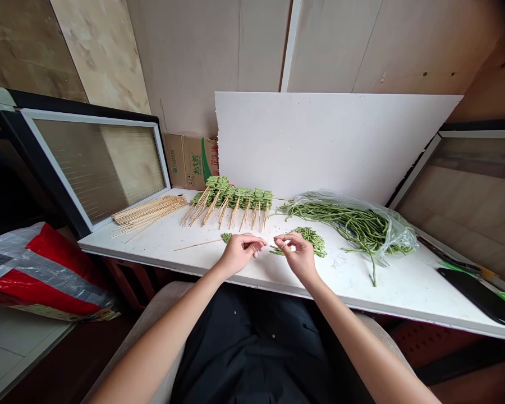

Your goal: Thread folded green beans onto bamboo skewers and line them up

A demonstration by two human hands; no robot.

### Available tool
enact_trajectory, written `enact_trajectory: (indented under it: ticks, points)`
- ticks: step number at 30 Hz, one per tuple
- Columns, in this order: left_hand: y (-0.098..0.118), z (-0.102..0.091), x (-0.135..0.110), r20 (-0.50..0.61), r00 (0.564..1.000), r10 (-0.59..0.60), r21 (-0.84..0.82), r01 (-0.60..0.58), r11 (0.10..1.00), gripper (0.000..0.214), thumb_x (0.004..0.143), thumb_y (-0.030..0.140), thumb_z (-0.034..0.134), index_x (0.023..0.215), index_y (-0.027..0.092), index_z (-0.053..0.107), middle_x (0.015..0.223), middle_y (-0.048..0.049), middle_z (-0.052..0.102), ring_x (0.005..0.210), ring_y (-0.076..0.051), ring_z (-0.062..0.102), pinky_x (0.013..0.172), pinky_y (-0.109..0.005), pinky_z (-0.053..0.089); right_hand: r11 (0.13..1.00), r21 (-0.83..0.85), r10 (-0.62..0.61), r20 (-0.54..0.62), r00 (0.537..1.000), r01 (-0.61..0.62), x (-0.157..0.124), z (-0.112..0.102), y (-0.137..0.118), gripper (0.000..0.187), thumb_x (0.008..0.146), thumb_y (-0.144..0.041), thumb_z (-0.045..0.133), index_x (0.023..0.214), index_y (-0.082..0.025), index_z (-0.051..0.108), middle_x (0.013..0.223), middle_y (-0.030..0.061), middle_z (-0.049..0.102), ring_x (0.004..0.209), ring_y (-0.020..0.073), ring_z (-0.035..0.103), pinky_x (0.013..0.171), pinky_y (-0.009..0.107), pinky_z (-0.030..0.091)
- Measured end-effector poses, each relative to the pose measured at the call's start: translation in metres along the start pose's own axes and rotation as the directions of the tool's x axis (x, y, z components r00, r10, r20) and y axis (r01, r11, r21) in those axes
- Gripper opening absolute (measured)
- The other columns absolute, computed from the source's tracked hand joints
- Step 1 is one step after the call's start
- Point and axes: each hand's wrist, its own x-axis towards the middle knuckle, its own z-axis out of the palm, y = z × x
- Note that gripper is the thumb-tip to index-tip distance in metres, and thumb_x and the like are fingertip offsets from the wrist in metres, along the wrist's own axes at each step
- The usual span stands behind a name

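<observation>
My left hand [240,252] is closed in a pinch over the white table [404,286], gripping a thin bamboo skewer [197,244] that points left and carries a small green bean coil [226,237]. Just to its right, my right hand [297,251] pinches a short piece of green bean [276,251], fingertips close to the left hand's. A small heap of coiled bean pieces [313,239] lies right behind the right hand.
Finished bean skewers [231,202] lie in a row at the back, loose bamboo skewers [149,213] to their left. A plastic bag of long beans [357,221] is at right. A dark phone [480,294], a glass-lidded case [96,163], a cardboard box [191,160].
</observation>
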Motion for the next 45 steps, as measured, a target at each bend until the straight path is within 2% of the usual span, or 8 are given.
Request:
enact_trajectory:
  ticks: [5,10,21,26,30,33,38,45]
  points:
    - [-0.013,-0.011,0.002,-0.032,0.995,-0.095,0.094,0.098,0.991,0.028,0.098,0.025,0.067,0.121,0.017,0.081,0.114,-0.0139,0.078,0.09,-0.018,0.073,0.08,-0.029,0.06,0.915,-0.401,0.009,0.125,0.992,0.042,0.009,-0.018,0.037,0.024,0.099,-0.033,0.064,0.095,-0.024,0.086,0.087,0.0123,0.077,0.097,0.0357,0.059,0.086,0.05,0.048]
    - [-0.014,-0.008,0.001,0.004,0.978,-0.208,0.003,0.208,0.978,0.033,0.092,0.013,0.074,0.125,0.012,0.077,0.109,-0.0146,0.078,0.094,-0.021,0.077,0.086,-0.035,0.063,0.851,-0.523,0.026,0.14,0.99,0.052,0.002,-0.017,0.054,0.024,0.097,-0.024,0.062,0.1,-0.022,0.085,0.095,0.0144,0.08,0.109,0.0393,0.06,0.09,0.052,0.049]
    - [-0.013,-0.007,0.0,-0.024,0.969,-0.244,0.028,0.245,0.969,0.045,0.078,0.015,0.089,0.122,0.014,0.078,0.096,-0.0088,0.076,0.083,-0.018,0.074,0.078,-0.03,0.062,0.961,-0.257,0.129,0.104,0.986,-0.098,0.019,-0.031,0.035,0.046,0.107,-0.049,0.046,0.105,-0.022,0.083,0.119,0.0128,0.08,0.107,0.0325,0.067,0.083,0.044,0.052]
    - [-0.009,-0.002,-0.003,0.009,0.979,-0.202,0.086,0.2,0.976,0.05,0.079,0.016,0.088,0.127,0.015,0.075,0.094,-0.0077,0.077,0.08,-0.017,0.073,0.079,-0.03,0.061,0.993,-0.08,-0.053,0.37,0.927,0.089,0.01,-0.016,-0.003,0.037,0.097,-0.053,0.072,0.122,-0.026,0.079,0.113,0.0104,0.08,0.108,0.0299,0.068,0.081,0.04,0.054]
    - [-0.002,-0.001,-0.003,0.012,0.991,-0.132,0.138,0.129,0.982,0.049,0.08,0.02,0.088,0.127,0.017,0.076,0.094,-0.0076,0.079,0.084,-0.018,0.074,0.085,-0.031,0.061,0.964,-0.108,-0.203,0.286,0.937,0.242,0.006,-0.009,-0.015,0.022,0.098,-0.046,0.073,0.101,-0.026,0.082,0.093,0.0095,0.079,0.095,0.0288,0.065,0.084,0.045,0.053]
    - [0.005,-0.004,-0.002,0.021,0.994,-0.108,0.197,0.102,0.975,0.023,0.087,0.026,0.083,0.108,0.016,0.081,0.087,-0.0074,0.079,0.079,-0.019,0.074,0.083,-0.032,0.061,0.956,-0.145,-0.223,0.198,0.954,0.254,0.009,-0.014,-0.016,0.017,0.1,-0.041,0.071,0.102,-0.027,0.081,0.092,0.0083,0.077,0.094,0.0286,0.063,0.083,0.046,0.052]
    - [0.01,-0.005,-0.003,0.011,1.0,-0.023,0.304,0.019,0.953,0.011,0.091,0.025,0.077,0.098,0.018,0.083,0.093,-0.008,0.081,0.08,-0.021,0.074,0.078,-0.032,0.058,0.94,-0.132,-0.279,0.227,0.933,0.314,0.01,-0.015,-0.022,0.016,0.099,-0.039,0.074,0.108,-0.028,0.08,0.095,0.0082,0.077,0.096,0.029,0.062,0.084,0.046,0.052]
    - [0.015,0.001,-0.006,0.091,0.981,0.168,0.488,-0.191,0.851,0.005,0.093,0.023,0.078,0.094,0.024,0.083,0.097,-0.0045,0.082,0.093,-0.024,0.073,0.102,-0.04,0.047,0.917,-0.131,-0.348,0.198,0.916,0.377,0.004,-0.006,-0.035,0.014,0.102,-0.027,0.067,0.096,-0.029,0.08,0.089,0.008,0.075,0.092,0.0285,0.058,0.082,0.047,0.051]
